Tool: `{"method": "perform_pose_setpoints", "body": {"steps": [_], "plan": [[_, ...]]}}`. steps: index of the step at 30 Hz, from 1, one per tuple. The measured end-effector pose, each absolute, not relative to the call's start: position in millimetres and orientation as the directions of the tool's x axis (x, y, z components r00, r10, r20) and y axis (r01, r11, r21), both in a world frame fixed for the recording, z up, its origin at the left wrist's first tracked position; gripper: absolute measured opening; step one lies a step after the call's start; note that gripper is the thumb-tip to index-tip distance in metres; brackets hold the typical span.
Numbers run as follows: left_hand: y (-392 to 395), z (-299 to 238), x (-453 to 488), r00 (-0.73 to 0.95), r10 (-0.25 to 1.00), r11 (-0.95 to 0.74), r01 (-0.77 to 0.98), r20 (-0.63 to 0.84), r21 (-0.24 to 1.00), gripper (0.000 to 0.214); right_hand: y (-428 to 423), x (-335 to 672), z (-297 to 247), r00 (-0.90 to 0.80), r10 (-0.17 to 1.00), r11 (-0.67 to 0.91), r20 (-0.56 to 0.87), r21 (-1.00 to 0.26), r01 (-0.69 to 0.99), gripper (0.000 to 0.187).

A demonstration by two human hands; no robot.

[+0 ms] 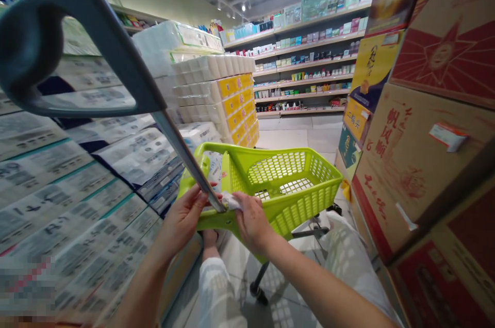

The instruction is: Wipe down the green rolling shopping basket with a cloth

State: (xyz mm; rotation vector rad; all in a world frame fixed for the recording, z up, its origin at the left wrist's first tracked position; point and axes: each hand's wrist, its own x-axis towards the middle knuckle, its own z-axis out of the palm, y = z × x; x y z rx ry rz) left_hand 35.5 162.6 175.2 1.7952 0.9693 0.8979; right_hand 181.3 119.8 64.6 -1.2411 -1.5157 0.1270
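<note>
A lime-green shopping cart (266,206) with a perforated basket stands before me, turned at an angle. Its metal handle pole (181,147) rises to the upper left and ends in a grey loop handle (104,49). My left hand (185,217) is closed round the pole near its foot, fingertips showing on the far side. With my right hand (253,219) I pinch a crumpled white wipe (231,201), pressed to the green rim beside the base of the pole. Part of the wipe is hidden under my fingers.
Wrapped tissue packs (127,158) are stacked along the left, with paper rolls (216,67) behind them. Cardboard boxes (406,147) form a wall on the right. Shelves of small products (309,54) cross the back, beyond the tiled floor (288,138). My legs flank the cart's wheels.
</note>
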Motion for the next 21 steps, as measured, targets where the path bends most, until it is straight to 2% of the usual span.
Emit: {"method": "perform_pose_setpoints", "body": {"steps": [4, 6, 8, 10, 13, 17, 21], "plan": [[165.1, 171.3, 29.5, 0.422, 0.888, -0.311, 0.263, 0.181, 0.913, 0.062, 121.8, 180.1, 67.9, 0.343, 0.684, 0.44, 0.644, -0.739, 0.51, 0.032], [164.7, 169.4, 28.0, 0.412, 0.892, -0.312, 0.265, 0.185, 0.913, 0.063, 121.1, 180.9, 74.6, 0.402, 0.66, 0.392, 0.635, -0.747, 0.537, 0.025], [163.9, 168.3, 27.4, 0.402, 0.892, -0.332, 0.273, 0.207, 0.903, 0.06, 119.5, 180.2, 82.3, 0.382, 0.687, 0.318, 0.618, -0.729, 0.606, 0.019], [162.9, 167.9, 27.6, 0.412, 0.881, -0.372, 0.297, 0.234, 0.879, 0.055, 116.4, 176.2, 88.4, 0.292, 0.736, 0.3, 0.611, -0.681, 0.668, 0.019], [161.5, 165.1, 30.2, 0.446, 0.848, -0.475, 0.395, 0.288, 0.786, 0.05, 108.2, 165.4, 91.0, 0.155, 0.76, 0.352, 0.631, -0.6, 0.719, 0.033], [161.5, 155.1, 35.9, 0.377, 0.838, -0.544, 0.616, 0.393, 0.569, 0.06, 96.1, 156.4, 85.8, 0.086, 0.769, 0.381, 0.633, -0.562, 0.734, 0.055], [163.6, 149.0, 37.9, 0.344, 0.859, -0.505, 0.694, 0.38, 0.513, 0.065, 93.5, 172.5, 90.1, 0.091, 0.761, 0.404, 0.642, -0.579, 0.708, 0.07]]}}
